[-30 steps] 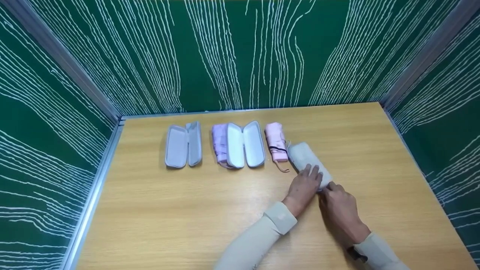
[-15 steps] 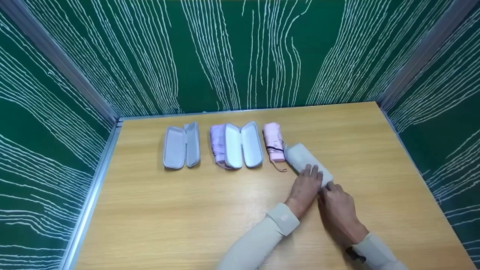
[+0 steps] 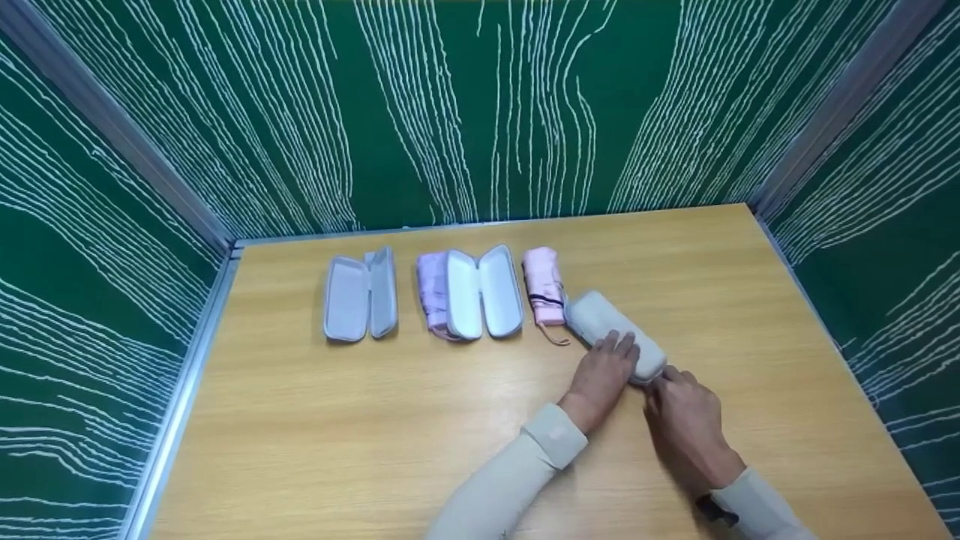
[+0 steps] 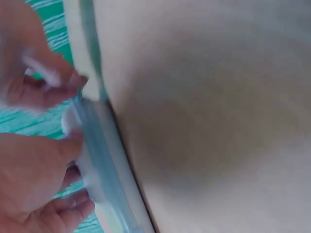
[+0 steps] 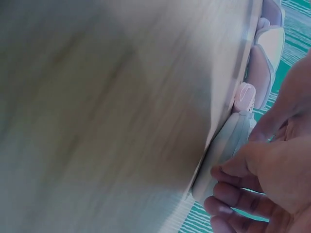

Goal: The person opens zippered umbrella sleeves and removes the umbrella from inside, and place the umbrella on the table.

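Note:
A closed grey zip case (image 3: 598,315) lies slanted on the table, right of centre. Across its near part, my left hand (image 3: 602,379) grips it, fingers on top and thumb against the side in the left wrist view. At the near end, my right hand (image 3: 690,420) pinches the zipper pull, which is mostly hidden by the fingers. A pale blue zipper band (image 4: 104,155) runs along the case's side. Just left of the case's far end is a folded pink umbrella (image 3: 543,285) with a dark strap and a cord loop.
Farther left, an opened pale case (image 3: 500,289) stands against a folded purple umbrella (image 3: 431,285). Another opened grey case (image 3: 347,300) stands left of them. Green walls with white lines enclose the wooden table (image 3: 337,435) at the back and sides.
The head view has shifted slightly. My left fingers have slid a little back along the case top, showing more of its near end. My right hand stays at that end.

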The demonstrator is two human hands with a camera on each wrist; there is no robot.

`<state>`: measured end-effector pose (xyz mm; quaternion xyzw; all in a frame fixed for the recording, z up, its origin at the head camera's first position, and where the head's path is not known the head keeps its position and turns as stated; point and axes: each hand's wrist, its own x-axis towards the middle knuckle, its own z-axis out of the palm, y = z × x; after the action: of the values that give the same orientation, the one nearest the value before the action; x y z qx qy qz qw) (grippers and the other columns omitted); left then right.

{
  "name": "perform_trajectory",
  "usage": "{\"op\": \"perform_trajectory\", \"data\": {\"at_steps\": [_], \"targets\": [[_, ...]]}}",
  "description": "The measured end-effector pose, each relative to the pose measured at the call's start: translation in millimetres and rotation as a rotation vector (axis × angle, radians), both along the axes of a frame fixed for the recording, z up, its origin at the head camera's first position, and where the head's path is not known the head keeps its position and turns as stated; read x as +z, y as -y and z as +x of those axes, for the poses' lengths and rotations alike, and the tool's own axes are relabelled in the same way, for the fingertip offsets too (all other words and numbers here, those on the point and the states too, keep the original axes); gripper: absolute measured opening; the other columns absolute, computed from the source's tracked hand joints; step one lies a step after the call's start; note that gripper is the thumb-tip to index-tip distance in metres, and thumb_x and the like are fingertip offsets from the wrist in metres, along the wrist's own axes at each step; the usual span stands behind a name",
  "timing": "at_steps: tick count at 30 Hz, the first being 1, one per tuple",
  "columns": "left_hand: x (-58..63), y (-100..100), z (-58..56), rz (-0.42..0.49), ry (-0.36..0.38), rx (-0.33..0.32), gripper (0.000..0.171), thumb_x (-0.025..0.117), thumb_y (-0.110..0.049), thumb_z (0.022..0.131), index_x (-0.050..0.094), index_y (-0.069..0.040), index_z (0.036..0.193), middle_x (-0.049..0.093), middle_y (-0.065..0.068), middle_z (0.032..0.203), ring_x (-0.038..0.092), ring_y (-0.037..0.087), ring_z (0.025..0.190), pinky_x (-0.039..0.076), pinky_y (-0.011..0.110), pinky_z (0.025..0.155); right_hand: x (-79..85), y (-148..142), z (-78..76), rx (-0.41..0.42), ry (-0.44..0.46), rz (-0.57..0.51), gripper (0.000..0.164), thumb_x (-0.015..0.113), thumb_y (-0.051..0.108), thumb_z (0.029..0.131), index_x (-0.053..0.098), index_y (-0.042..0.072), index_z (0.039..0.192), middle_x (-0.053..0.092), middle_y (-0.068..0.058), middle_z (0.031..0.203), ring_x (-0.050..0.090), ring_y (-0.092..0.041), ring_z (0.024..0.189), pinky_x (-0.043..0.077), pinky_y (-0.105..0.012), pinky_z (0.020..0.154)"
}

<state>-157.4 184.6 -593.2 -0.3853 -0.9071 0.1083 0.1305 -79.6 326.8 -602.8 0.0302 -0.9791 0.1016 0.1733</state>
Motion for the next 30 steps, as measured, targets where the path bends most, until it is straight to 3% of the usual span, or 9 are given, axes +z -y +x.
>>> {"op": "perform_trajectory", "data": {"at_steps": [5, 10, 20, 30], "targets": [[1.3, 11, -15.2, -0.003, 0.06, -0.054, 0.044, 0.057, -0.018, 0.105, 0.062, -0.037, 0.144, 0.054, -0.014, 0.154, 0.049, 0.016, 0.144, 0.044, 0.036, 0.115, 0.1, -10, -1.2, -0.02, -0.016, -0.03, 0.006, 0.077, 0.001, 0.082, 0.073, -0.001, 0.079, 0.057, -0.01, 0.075, 0.057, -0.032, 0.061, 0.05, -0.051, 0.046], [-2.3, 18, -21.1, 0.017, 0.089, -0.053, 0.048, 0.051, -0.018, 0.106, 0.059, -0.044, 0.146, 0.051, -0.013, 0.154, 0.044, 0.024, 0.149, 0.047, 0.053, 0.111, 1.8, -18, -3.3, -0.054, 0.013, -0.059, 0.011, 0.075, 0.003, 0.086, 0.073, -0.002, 0.076, 0.056, -0.009, 0.075, 0.057, -0.033, 0.062, 0.049, -0.054, 0.048], [-0.1, 18, -21.7, 0.018, -0.015, -0.038, 0.046, 0.053, -0.021, 0.106, 0.063, -0.047, 0.142, 0.056, -0.015, 0.148, 0.054, 0.02, 0.14, 0.055, 0.05, 0.104, -1.4, -14, -4.7, -0.07, 0.021, -0.01, 0.01, 0.075, 0.003, 0.086, 0.073, -0.005, 0.081, 0.057, -0.014, 0.076, 0.057, -0.035, 0.063, 0.05, -0.053, 0.048], [-2.4, 16, -19.2, 0.052, 0.0, -0.04, 0.043, 0.057, -0.021, 0.105, 0.066, -0.044, 0.14, 0.058, -0.013, 0.146, 0.056, 0.021, 0.139, 0.055, 0.049, 0.103, -4.1, 0, -0.2, -0.096, -0.029, 0.066, 0.01, 0.079, 0.001, 0.082, 0.073, -0.008, 0.081, 0.057, -0.018, 0.076, 0.056, -0.036, 0.059, 0.049, -0.05, 0.047]]}}
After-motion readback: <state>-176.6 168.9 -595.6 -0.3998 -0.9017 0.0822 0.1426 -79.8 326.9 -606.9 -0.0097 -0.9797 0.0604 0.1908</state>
